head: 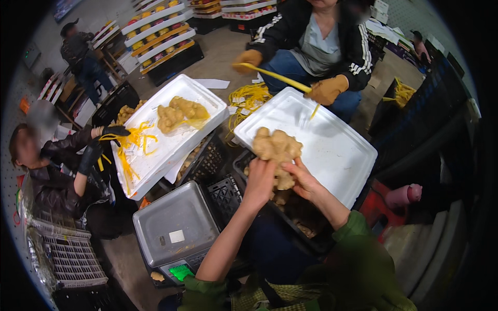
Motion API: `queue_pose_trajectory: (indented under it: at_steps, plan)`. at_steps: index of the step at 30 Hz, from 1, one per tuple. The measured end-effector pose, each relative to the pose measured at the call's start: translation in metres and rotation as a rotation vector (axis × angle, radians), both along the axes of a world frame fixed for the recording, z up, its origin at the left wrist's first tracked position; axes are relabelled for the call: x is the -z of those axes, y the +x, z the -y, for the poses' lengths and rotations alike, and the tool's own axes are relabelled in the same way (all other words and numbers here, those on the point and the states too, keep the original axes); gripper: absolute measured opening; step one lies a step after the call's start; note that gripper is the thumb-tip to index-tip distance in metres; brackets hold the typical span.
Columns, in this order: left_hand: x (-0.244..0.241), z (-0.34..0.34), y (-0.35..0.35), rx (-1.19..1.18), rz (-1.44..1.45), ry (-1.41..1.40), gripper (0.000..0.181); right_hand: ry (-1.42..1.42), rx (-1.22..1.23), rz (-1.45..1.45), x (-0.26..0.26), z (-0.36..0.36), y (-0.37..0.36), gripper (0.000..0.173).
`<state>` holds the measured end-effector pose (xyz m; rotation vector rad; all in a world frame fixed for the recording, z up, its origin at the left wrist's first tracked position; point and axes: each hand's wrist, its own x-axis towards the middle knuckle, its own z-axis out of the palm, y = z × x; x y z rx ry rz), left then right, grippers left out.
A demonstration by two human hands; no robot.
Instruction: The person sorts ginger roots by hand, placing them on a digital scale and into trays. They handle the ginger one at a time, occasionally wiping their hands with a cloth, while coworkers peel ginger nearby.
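A large knobbly piece of ginger root (pixel 277 145) is gripped from both sides by my left hand (pixel 260 180) and my right hand (pixel 305 179). Both hands are bare. They hold it over a black plastic crate (pixel 286 225) with more ginger (pixel 305 228) inside, close to the near edge of a white foam tray (pixel 330 151). To the left of the crate stands a digital scale (pixel 177 221) with a metal pan and a lit green display; a small paper square lies on the pan.
Opposite, a co-worker's gloved hands (pixel 328 90) stretch a yellow mesh strip (pixel 276 76). At left, another person in black gloves (pixel 91 155) handles yellow netting (pixel 134 142) over a second foam tray (pixel 155 155) bearing netted ginger (pixel 181 112). A pink bottle (pixel 402 194) stands at right.
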<state>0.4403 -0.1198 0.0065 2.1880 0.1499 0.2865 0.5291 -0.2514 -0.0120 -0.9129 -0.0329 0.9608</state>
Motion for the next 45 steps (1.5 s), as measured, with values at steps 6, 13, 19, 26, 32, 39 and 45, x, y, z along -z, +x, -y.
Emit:
queue_pose_trajectory:
  at_steps: [6, 13, 19, 26, 32, 39, 45]
  plan:
    - [0.023, 0.071, 0.062, 0.034, -0.314, -0.462, 0.059, 0.008, 0.11, -0.089, 0.085, 0.09, 0.06, 0.066]
    - [0.084, 0.05, 0.047, -0.147, -0.303, -0.403, 0.051, -0.056, 0.215, -0.196, 0.102, 0.147, 0.121, 0.06]
    - [0.086, 0.017, 0.026, -0.359, -0.381, -0.103, 0.041, -0.824, 0.25, 0.031, 0.071, 0.158, 0.141, 0.07]
    - [0.087, 0.029, 0.022, -0.117, -0.502, 0.241, 0.04, -1.178, 0.195, 0.506, 0.092, 0.18, 0.139, 0.074]
    - [0.123, 0.067, 0.035, 0.013, -0.738, 0.512, 0.063, -1.149, 0.225, 0.548, 0.103, 0.187, 0.147, 0.071]
    - [0.177, 0.09, 0.043, -0.215, -0.669, 0.813, 0.077, -1.194, 0.213, 0.565, 0.079, 0.192, 0.131, 0.071]
    - [0.147, 0.076, 0.048, -0.182, -0.794, 0.566, 0.084, -1.29, 0.243, 1.243, 0.042, 0.182, 0.07, 0.052]
